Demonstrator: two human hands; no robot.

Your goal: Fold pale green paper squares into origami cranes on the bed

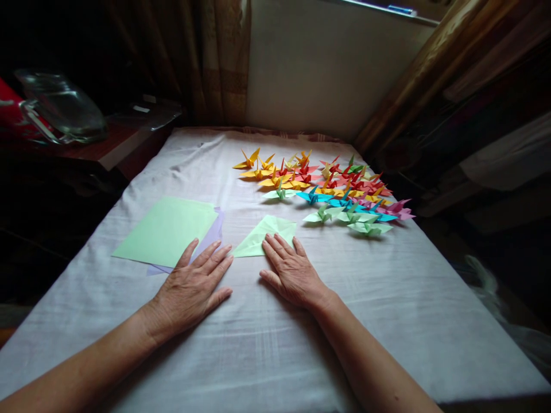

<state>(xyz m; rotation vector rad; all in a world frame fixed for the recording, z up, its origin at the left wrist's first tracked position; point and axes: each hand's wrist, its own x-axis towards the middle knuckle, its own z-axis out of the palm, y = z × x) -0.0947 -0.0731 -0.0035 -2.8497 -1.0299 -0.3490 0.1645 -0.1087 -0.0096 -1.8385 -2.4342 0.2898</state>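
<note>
A folded light green sheet of origami paper lies flat on the cloth, creased and pointed toward the left. My right hand rests open with its fingertips on the lower right part of that sheet. Flat and open, my left hand has its fingers spread; its fingertips come close to the sheet's left point, and whether they touch it I cannot tell. Under or beside that hand's fingers lie light green paper squares stacked over purple paper. Neither hand grips anything.
Many folded paper cranes in yellow, red, blue, pink and green stand in rows at the back right. White cloth covers the table. A glass jar lies tilted on a dark wooden surface at the left. Curtains hang behind.
</note>
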